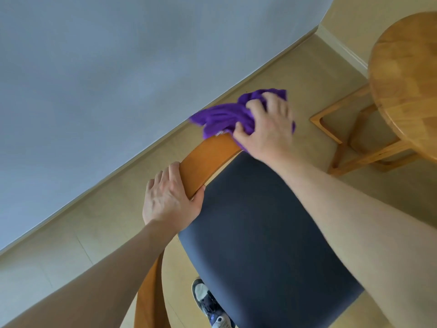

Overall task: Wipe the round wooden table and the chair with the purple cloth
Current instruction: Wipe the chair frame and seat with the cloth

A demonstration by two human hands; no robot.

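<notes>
**Wiping the chair's top rail**

The left hand clasped the chair's curved orange-brown wooden back rail, apparently steadying it. The right hand pressed the bunched purple cloth onto the rail's far end, fingers curled over it. The round wooden bench stood to the right of that hand, untouched.

Both bare arms reach forward to the chair.

The left hand grips the chair's top rail, fingers over the far side, thumb on the near edge. The right hand, farther along that rail, holds the bunched cloth with curled fingers, forearm stretched above the seat.
</notes>
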